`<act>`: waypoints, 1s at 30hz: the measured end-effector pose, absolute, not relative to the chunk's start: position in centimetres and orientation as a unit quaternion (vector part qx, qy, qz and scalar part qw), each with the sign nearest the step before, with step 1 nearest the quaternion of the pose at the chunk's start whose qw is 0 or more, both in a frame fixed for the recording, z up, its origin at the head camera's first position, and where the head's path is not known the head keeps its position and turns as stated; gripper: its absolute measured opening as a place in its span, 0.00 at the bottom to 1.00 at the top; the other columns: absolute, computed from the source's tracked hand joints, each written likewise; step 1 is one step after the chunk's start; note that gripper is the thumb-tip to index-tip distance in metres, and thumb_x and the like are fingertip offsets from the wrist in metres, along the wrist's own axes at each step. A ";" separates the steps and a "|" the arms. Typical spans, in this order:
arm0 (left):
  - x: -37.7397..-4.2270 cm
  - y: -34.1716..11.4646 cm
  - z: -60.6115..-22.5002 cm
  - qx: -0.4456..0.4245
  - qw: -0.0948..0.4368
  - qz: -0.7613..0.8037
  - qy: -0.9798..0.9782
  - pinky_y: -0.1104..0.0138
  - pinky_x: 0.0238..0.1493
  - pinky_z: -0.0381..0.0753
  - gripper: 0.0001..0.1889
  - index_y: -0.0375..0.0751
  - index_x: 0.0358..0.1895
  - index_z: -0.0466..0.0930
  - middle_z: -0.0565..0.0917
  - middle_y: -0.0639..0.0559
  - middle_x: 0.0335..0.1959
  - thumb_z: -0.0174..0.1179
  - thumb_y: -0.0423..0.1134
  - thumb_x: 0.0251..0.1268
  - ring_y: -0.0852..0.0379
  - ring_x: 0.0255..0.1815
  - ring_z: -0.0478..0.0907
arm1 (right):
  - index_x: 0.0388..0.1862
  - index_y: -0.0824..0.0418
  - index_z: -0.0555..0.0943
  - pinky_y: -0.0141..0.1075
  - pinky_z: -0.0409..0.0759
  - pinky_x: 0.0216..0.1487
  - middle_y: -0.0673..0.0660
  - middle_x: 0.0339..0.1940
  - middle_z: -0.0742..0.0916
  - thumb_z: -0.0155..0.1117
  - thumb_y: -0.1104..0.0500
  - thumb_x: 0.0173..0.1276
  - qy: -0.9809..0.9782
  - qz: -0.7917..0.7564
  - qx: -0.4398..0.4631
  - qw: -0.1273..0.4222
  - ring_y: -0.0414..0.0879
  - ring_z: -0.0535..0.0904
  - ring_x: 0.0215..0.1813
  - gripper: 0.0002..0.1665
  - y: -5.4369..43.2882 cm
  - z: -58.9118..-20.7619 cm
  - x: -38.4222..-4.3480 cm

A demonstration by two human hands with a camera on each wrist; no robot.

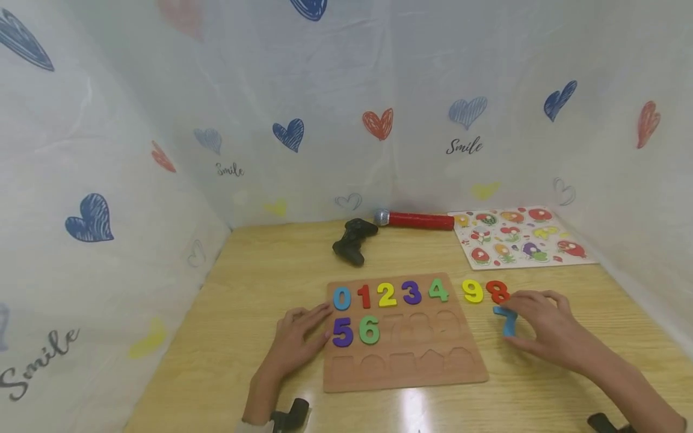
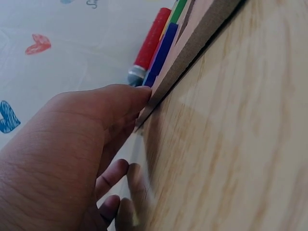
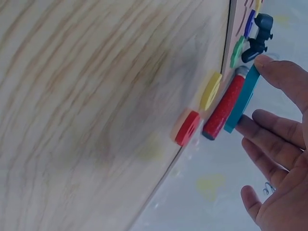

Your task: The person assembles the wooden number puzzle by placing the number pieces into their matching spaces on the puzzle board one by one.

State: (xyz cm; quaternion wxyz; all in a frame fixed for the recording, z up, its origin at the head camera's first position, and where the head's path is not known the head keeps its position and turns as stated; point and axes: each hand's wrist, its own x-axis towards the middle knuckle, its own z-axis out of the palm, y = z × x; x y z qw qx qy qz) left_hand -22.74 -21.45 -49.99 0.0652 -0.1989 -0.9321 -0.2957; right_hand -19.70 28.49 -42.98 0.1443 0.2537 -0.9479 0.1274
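A wooden number puzzle board (image 1: 406,376) lies on the table, with numbers 0 to 4 in its top row and the purple 5 (image 1: 343,332) and green 6 (image 1: 370,330) in the second. The other recesses hold no pieces. My left hand (image 1: 296,338) rests at the board's left edge, fingertips touching it. Between thumb and fingers my right hand (image 1: 547,328) pinches the blue number 7 (image 3: 240,103), right of the board. Just beyond that hand lie the red 8 (image 1: 497,291) and the yellow 9 (image 1: 473,291) on the table.
Behind the board lie a black game controller (image 1: 353,242) and a red microphone (image 1: 419,221). A fruit picture board (image 1: 520,260) sits at the back right. A white curtain (image 1: 335,72) printed with hearts encloses the table (image 1: 227,325) at the back and sides.
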 end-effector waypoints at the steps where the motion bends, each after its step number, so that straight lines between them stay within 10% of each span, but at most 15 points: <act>1: -22.8 -21.4 -49.9 -0.201 0.064 -0.294 -0.932 0.45 0.59 0.58 0.27 0.57 0.70 0.74 0.70 0.63 0.72 0.60 0.54 0.70 0.49 0.62 0.64 | 0.49 0.58 0.84 0.62 0.57 0.53 0.55 0.46 0.87 0.84 0.54 0.45 -0.949 0.126 0.252 0.142 0.61 0.74 0.56 0.30 28.4 -42.9 -19.7; 30: -22.7 -21.3 -49.8 -0.196 0.058 -0.291 -0.935 0.44 0.59 0.57 0.26 0.57 0.70 0.75 0.71 0.63 0.72 0.60 0.55 0.69 0.47 0.64 0.64 | 0.49 0.57 0.84 0.62 0.56 0.56 0.54 0.49 0.86 0.83 0.55 0.48 -0.944 0.130 0.279 0.121 0.59 0.75 0.56 0.27 25.7 -42.1 -20.5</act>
